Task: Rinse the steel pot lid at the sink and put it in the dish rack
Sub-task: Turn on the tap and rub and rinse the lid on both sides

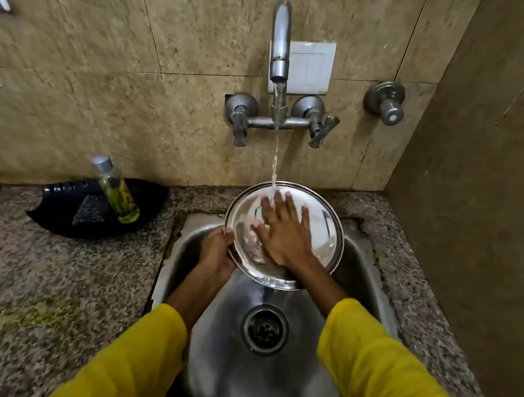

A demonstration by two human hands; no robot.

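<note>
Rightly, you held the steel pot lid (322, 224) tilted over the sink (267, 380), under the water stream (275, 161); your left hand (216, 251) gripped its rim closed, your right hand (283, 233) lay flat and open, rubbing. Turning the lid should rinse every part.

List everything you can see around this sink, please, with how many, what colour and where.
steel pot lid: one, shiny silver, tilted under the water over the sink
tap: one, grey metal, on the wall, running
tap handles: two, grey, either side of the spout
wall valve: one, grey, right of the tap
switch plate: one, white, behind the spout
sink: one, steel, set in the counter
drain: one, dark, sink bottom
counter: speckled grey stone
tray: one, black, left counter
bottle: one, clear with yellow-green liquid, leaning in the tray
sleeves: two, yellow
left hand: grip on the lid's left rim
right hand: flat on the lid, fingers spread
</note>
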